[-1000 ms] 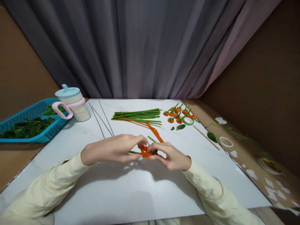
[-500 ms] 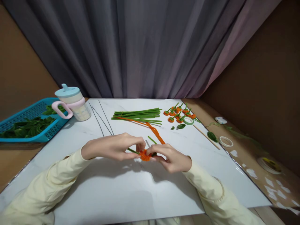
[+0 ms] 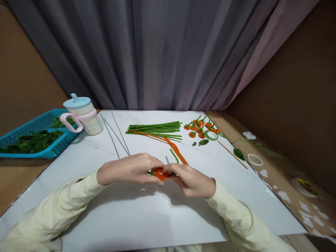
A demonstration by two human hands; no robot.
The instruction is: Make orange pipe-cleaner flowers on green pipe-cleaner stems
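Note:
Between my two hands, just above the white table, is an orange fuzzy pipe-cleaner flower (image 3: 161,174) with green pipe cleaner at its sides. My left hand (image 3: 133,168) pinches it from the left. From the right, my right hand (image 3: 190,176) grips its other edge with thumb and fingers. A bent green pipe-cleaner piece (image 3: 174,156) shows just beyond my fingers. Behind it lie orange pipe cleaners (image 3: 177,150) and a bundle of green pipe cleaners (image 3: 154,128). My fingertips hide part of the flower.
Several finished orange flowers (image 3: 193,134) stand at the back right near a roll of green tape (image 3: 212,135). A lidded cup (image 3: 90,119) and a blue basket (image 3: 54,150) of green leaves are on the left. Thin wires (image 3: 115,131) and a wooden stick (image 3: 233,154) lie flat.
My left hand has shifted slightly right, with its fingers now closer over the flower. The flower has turned a little, and the green piece beyond it looks more bent.

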